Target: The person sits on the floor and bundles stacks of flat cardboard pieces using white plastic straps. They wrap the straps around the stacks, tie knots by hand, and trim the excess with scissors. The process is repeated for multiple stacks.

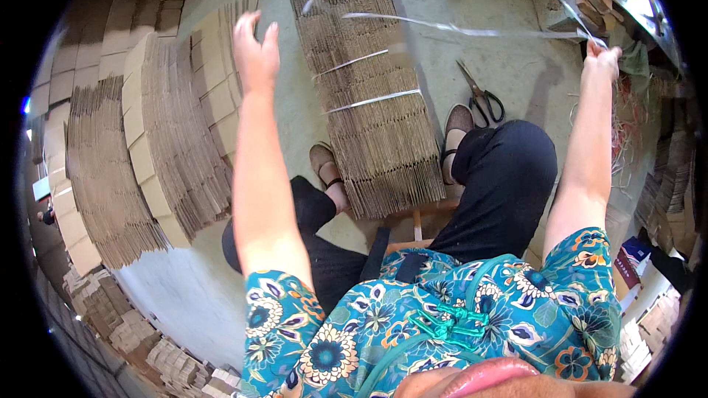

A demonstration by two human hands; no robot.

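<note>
Person was seated, legs apart, with a bundle of flattened cardboard sheets (372, 96) standing on edge on the concrete floor (509, 66) between the feet. Bundle already carried two white strap bands across its middle. Right hand (601, 59) was raised to the right of the bundle, fingers closed around a translucent white plastic strap (457, 27); the strap ran from that fist leftward through the air above the top end of the bundle, and a second length rose from the fist toward the upper edge of the view. Left hand (254, 55) was raised to the left of the bundle, fingers spread wide, holding nothing; whether it touched the strap's far end could not be told. Scissors (481, 96) with dark handles lay on the floor just right of the bundle, beside the right shoe (457, 129). Fanned rows of loose cardboard sheets (158, 133) lay on the floor to the left, well apart from the bundle.
</note>
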